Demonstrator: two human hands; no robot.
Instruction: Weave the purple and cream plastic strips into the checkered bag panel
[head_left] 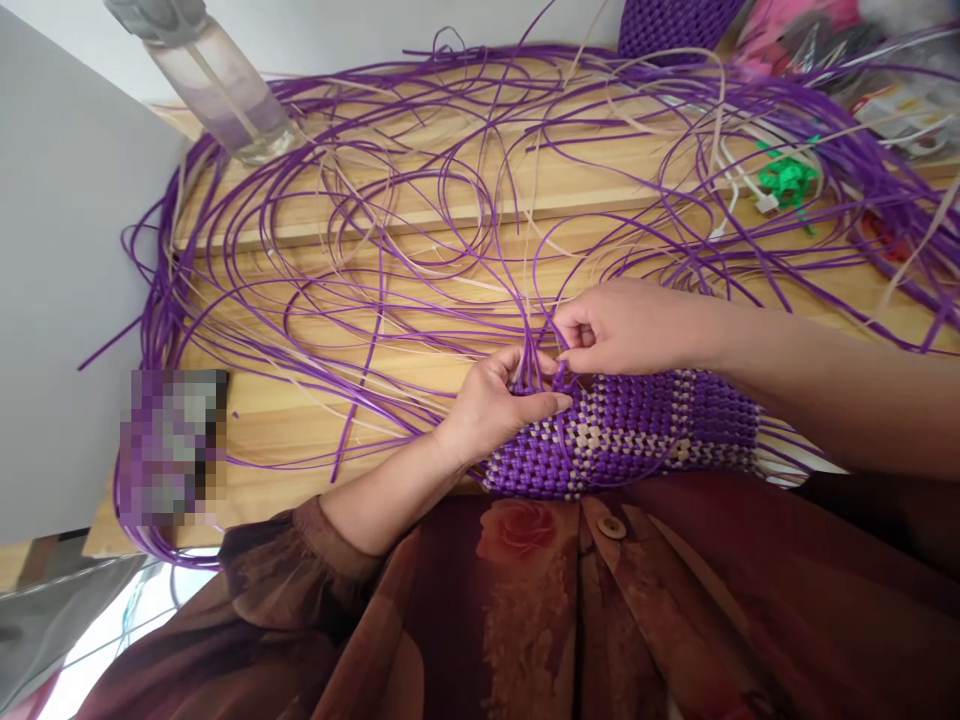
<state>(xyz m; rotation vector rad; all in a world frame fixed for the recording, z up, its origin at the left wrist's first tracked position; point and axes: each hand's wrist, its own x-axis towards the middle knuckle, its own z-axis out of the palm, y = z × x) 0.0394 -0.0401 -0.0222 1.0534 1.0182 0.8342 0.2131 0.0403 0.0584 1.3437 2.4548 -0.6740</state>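
Note:
A purple and cream woven panel (637, 435) lies at the near edge of the wooden table (315, 430), against my body. My left hand (502, 400) grips its upper left corner, thumb pressed on the weave and fingers curled round purple strands. Just above, my right hand (622, 325) pinches a purple strip (536, 330) that rises from the same corner. The two hands almost touch. Long loose purple and cream strips (420, 200) fan out from the panel over the whole tabletop.
A clear plastic bottle (217, 85) stands at the far left corner. A green ribbon bundle (786, 182), white cable and mixed clutter lie far right. Another purple woven piece (675, 25) sits at the far edge. A grey wall borders the left. A blurred patch (172, 445) lies near left.

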